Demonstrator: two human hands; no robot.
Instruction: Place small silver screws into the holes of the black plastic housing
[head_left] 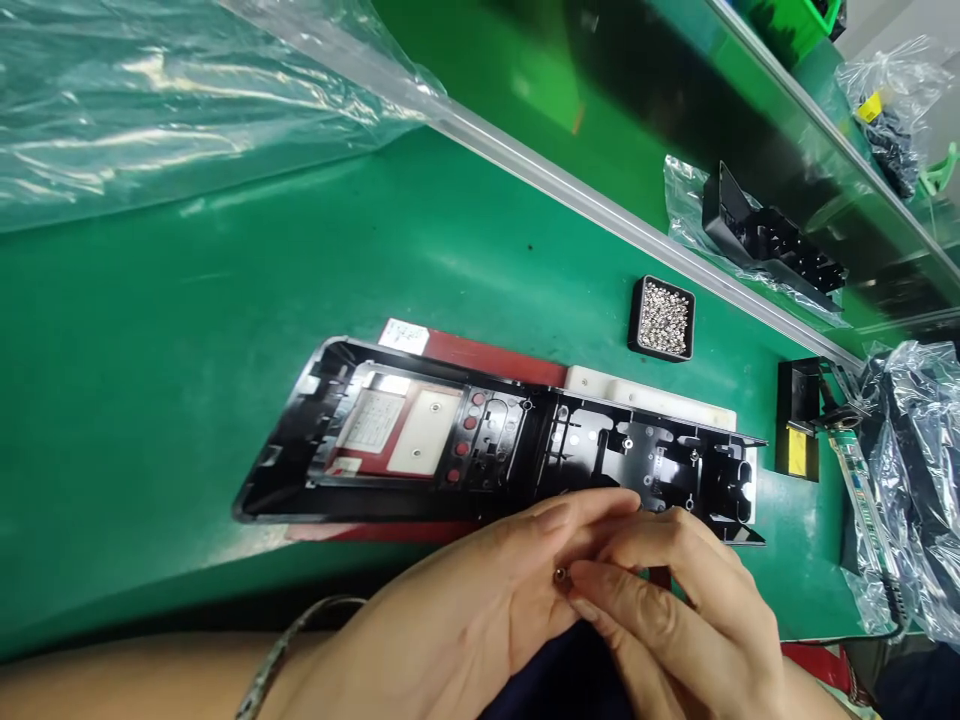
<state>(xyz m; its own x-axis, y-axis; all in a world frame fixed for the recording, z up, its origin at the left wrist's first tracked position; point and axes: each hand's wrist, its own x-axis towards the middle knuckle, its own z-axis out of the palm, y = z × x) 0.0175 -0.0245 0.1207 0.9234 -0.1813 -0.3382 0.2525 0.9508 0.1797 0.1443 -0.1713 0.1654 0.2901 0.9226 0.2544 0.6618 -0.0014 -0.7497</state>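
I'm pinching a small screw (559,574) between my left hand (480,610) and right hand (675,620), fingers curled closed around it, just below the black plastic housing (495,440) lying on its red fixture (480,355). I judge seating it in a housing hole needs careful alignment.

A green bench (187,330) carries a long black plastic housing (495,450) on a red-and-white fixture (652,397); a small black tray of screws (662,318) sits near; clear plastic sheeting (150,100) lies far left.
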